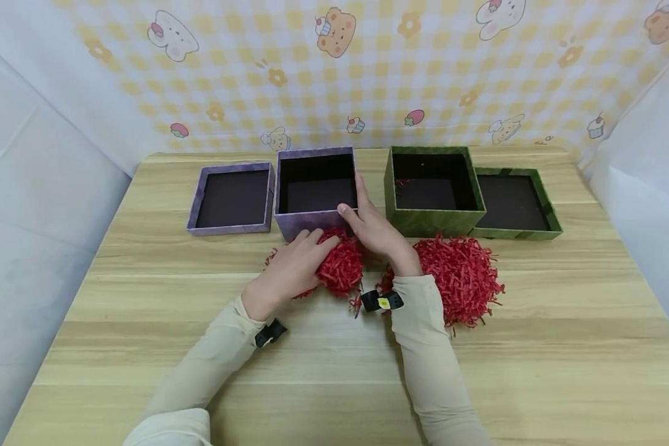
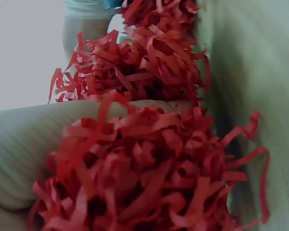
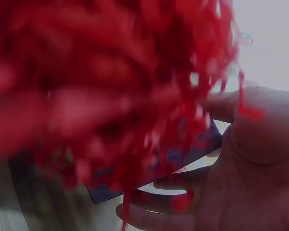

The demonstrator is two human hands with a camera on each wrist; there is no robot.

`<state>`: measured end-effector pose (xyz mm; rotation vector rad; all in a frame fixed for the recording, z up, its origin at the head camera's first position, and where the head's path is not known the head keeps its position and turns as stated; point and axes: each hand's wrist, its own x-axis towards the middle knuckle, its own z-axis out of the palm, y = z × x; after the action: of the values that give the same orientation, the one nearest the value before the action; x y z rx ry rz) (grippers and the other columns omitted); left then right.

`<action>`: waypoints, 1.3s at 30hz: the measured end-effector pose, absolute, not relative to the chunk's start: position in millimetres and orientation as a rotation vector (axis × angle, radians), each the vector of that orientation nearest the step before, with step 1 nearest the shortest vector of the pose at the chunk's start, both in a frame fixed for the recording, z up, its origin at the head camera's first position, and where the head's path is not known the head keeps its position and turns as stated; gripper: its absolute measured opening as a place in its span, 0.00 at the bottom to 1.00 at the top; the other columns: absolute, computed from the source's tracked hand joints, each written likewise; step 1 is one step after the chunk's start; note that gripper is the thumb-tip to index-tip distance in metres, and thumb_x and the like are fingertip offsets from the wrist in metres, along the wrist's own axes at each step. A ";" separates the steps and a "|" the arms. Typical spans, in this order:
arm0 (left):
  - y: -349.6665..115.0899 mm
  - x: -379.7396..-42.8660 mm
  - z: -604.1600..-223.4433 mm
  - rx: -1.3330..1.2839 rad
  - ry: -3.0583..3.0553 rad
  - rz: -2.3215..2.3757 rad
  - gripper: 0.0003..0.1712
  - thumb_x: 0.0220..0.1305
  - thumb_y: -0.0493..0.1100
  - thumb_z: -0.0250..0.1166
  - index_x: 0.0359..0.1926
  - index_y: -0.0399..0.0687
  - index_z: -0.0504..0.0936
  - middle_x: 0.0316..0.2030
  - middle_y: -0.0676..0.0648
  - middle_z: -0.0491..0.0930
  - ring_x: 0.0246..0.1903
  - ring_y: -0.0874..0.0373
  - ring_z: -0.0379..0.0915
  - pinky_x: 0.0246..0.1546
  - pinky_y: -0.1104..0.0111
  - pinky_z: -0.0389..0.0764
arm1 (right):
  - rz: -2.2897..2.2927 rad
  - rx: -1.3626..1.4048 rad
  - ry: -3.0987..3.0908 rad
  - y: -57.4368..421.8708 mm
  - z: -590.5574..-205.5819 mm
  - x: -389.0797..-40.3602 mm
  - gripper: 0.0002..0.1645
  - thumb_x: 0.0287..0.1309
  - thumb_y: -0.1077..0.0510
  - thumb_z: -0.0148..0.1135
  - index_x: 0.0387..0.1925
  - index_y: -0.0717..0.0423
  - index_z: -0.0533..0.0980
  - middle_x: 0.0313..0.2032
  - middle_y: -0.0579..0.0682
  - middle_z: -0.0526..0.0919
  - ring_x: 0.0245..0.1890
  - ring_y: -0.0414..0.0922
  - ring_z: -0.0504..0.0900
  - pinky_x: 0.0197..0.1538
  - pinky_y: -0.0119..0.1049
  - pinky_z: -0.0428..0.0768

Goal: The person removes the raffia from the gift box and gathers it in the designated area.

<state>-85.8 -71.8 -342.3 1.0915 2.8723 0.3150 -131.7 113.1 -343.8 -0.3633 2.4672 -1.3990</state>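
In the head view, an open purple box point(image 1: 318, 220) with a dark inside stands at the back middle. My right hand point(image 1: 376, 229) holds its front right corner, the thumb by the front rim and the fingers along the right side. My left hand point(image 1: 292, 266) grips a clump of red shredded paper point(image 1: 342, 266) in front of the box. In the left wrist view the red shreds point(image 2: 139, 168) hide the left fingertips. The right wrist view shows blurred red shreds in front of the right fingers point(image 3: 159, 214) and part of the purple box point(image 3: 103, 190).
A purple lid point(image 1: 231, 230) lies left of the purple box. To the right stands an open green box point(image 1: 435, 222) with a few red shreds inside, beside a green lid point(image 1: 518, 235). Another pile of red shredded paper point(image 1: 463, 282) lies right of my right forearm on the wooden table point(image 1: 563, 322).
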 end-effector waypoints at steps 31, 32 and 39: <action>-74.0 -57.7 -301.3 1.205 2.750 0.314 0.46 0.56 0.57 0.66 0.71 0.55 0.56 0.69 0.43 0.52 0.69 0.47 0.41 0.59 0.45 0.57 | -1.384 -0.410 2.452 118.0 -341.7 -133.4 0.44 0.71 0.44 0.38 0.70 0.49 0.23 0.71 0.54 0.31 0.70 0.53 0.41 0.67 0.52 0.46; -74.6 -56.8 -299.0 1.213 2.767 0.311 0.46 0.56 0.58 0.66 0.71 0.55 0.56 0.70 0.43 0.51 0.69 0.47 0.40 0.59 0.44 0.57 | -1.385 -0.412 2.448 118.7 -342.0 -133.6 0.44 0.71 0.44 0.38 0.70 0.49 0.22 0.71 0.55 0.31 0.70 0.53 0.41 0.67 0.52 0.45; -91.2 -66.3 -295.0 1.221 2.987 0.365 0.51 0.57 0.71 0.53 0.74 0.58 0.44 0.72 0.47 0.34 0.70 0.50 0.24 0.62 0.42 0.39 | -1.419 -0.453 2.432 116.2 -346.3 -133.8 0.44 0.71 0.46 0.37 0.70 0.49 0.22 0.71 0.55 0.29 0.70 0.51 0.37 0.68 0.48 0.42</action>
<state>-66.3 -91.2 -295.0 1.2207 2.9875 0.3648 -133.8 116.2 -346.3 -0.4534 2.4316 -1.4189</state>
